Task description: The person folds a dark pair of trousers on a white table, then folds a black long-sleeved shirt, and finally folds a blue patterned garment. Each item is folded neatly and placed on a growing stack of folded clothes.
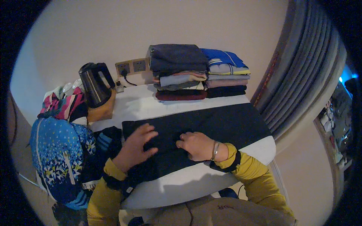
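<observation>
A black garment (220, 121), probably trousers, lies stretched lengthwise across a white table (181, 189). My left hand (137, 148) is over its left part, fingers spread and slightly blurred, holding nothing. My right hand (196, 145), with a ring and a bracelet, rests near the garment's middle with its fingers curled; whether cloth is pinched between them is hidden. Behind the garment stand two piles of folded clothes: a left one topped with a dark grey piece (178, 58) and a right one topped with a blue piece (222, 57).
A dark electric kettle (96, 84) stands on a brown box (103, 108) at the back left. Heaped clothes, including a blue patterned jacket (56, 149), sit along the left side. Wall sockets (131, 66) hold a plug. A grey curtain (297, 76) hangs at the right.
</observation>
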Demonstrator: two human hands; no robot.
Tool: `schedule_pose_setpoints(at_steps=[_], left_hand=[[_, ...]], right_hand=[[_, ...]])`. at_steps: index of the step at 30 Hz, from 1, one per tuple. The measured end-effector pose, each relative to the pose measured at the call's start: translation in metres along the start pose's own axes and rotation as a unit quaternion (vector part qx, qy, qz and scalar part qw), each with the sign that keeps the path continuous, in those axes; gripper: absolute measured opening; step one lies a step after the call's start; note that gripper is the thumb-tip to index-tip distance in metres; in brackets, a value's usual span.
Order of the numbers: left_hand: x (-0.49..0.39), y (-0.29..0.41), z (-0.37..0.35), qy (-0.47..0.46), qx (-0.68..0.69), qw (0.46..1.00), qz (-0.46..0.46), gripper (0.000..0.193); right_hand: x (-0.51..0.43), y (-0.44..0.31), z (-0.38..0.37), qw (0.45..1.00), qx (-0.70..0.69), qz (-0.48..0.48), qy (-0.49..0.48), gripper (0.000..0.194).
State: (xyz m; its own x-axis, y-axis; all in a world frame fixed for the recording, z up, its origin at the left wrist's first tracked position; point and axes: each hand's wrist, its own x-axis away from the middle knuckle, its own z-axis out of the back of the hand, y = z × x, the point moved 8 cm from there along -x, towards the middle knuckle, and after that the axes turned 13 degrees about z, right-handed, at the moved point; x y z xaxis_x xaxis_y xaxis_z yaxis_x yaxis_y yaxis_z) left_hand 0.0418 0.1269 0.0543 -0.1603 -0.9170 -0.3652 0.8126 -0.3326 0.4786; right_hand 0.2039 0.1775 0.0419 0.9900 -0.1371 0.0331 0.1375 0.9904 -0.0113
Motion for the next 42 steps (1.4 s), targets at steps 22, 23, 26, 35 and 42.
schedule_pose_setpoints(at_steps=[22, 23, 26, 35, 42], left_hand=[[0.010, -0.020, -0.017, -0.191, -0.121, 0.954, 0.196, 0.082], [0.007, -0.014, -0.014, -0.166, -0.132, 0.964, 0.163, 0.078], [0.002, 0.009, -0.014, -0.113, -0.146, 0.981, 0.061, 0.067], [0.004, 0.040, -0.033, -0.087, -0.080, 0.992, -0.037, 0.038], [0.000, 0.047, -0.010, -0.043, -0.085, 0.995, -0.021, 0.025]], right_hand=[[0.110, 0.177, -0.004, 0.965, -0.027, -0.256, 0.047, 0.066], [0.101, 0.165, 0.001, 0.974, -0.074, -0.198, 0.081, 0.059], [0.075, 0.117, 0.011, 0.972, -0.202, -0.038, 0.113, 0.042], [0.050, 0.050, -0.010, 0.993, -0.114, -0.022, -0.012, 0.046], [0.051, 0.053, 0.030, 0.980, -0.151, -0.037, 0.127, 0.036]])
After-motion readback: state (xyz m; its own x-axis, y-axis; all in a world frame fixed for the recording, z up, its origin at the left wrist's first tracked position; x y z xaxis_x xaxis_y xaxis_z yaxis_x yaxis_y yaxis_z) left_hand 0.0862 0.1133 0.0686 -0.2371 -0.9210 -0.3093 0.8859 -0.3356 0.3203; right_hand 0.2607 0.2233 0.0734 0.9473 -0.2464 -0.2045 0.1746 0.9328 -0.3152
